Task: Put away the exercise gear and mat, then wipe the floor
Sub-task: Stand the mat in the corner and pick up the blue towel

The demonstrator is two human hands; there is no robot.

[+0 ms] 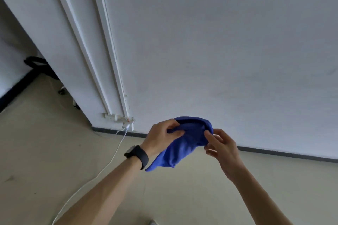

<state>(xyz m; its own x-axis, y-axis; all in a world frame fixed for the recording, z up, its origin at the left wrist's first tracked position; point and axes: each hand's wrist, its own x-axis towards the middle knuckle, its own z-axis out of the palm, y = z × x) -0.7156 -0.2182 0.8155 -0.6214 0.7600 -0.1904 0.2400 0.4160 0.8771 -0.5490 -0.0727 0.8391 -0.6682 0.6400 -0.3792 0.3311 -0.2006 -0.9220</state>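
A blue cloth (182,144) hangs in the air in front of me, bunched at the top and drooping to a point at the lower left. My left hand (161,136), with a black watch on its wrist, pinches the cloth's upper left edge. The cloth's right side is gripped between the fingers and thumb of my right hand (221,148). Beige floor (54,151) lies below. No exercise gear or mat is in view.
A white wall (219,51) with a dark skirting strip stands close ahead. A white charger plug (127,126) sits low on the wall, its white cable (102,168) trailing across the floor to the lower left. A dark chair base (43,65) shows at far left.
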